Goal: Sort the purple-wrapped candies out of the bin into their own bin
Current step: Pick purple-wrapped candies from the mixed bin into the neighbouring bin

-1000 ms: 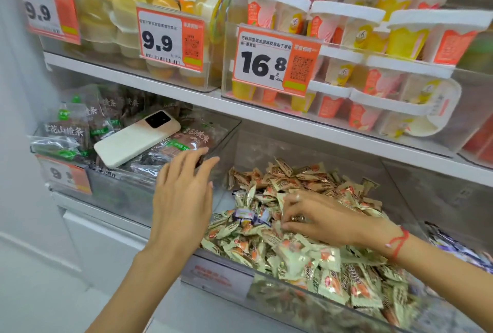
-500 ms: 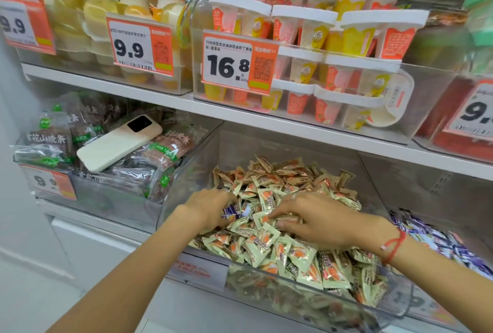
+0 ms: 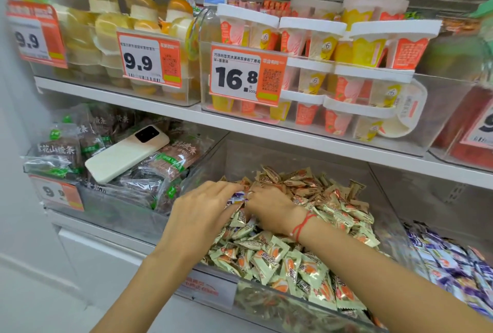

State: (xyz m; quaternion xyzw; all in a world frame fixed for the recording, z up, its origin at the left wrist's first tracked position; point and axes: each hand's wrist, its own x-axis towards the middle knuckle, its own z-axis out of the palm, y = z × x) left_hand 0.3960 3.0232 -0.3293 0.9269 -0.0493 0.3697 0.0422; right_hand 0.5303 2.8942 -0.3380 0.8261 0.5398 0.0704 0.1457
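A clear bin (image 3: 213, 288) on the lower shelf holds a heap of green-and-orange wrapped candies (image 3: 280, 260). Both hands meet over the left part of the heap. My left hand (image 3: 202, 210) has its fingers curled round purple-wrapped candies (image 3: 236, 199), which peek out between the two hands. My right hand (image 3: 269, 207), with a red string at the wrist, curls its fingertips onto the same purple wrappers. At the lower right, the neighbouring bin holds a pile of purple candies (image 3: 453, 260).
A white phone (image 3: 125, 154) lies on dark snack packs in the bin to the left (image 3: 106, 207). The shelf above (image 3: 266, 132) carries clear bins of jelly cups with price tags (image 3: 246, 76). A clear divider wall (image 3: 386, 199) separates the two candy bins.
My left hand came down from the bin's left edge into the heap and took purple candies. My right hand slid left across the pile until both hands met.
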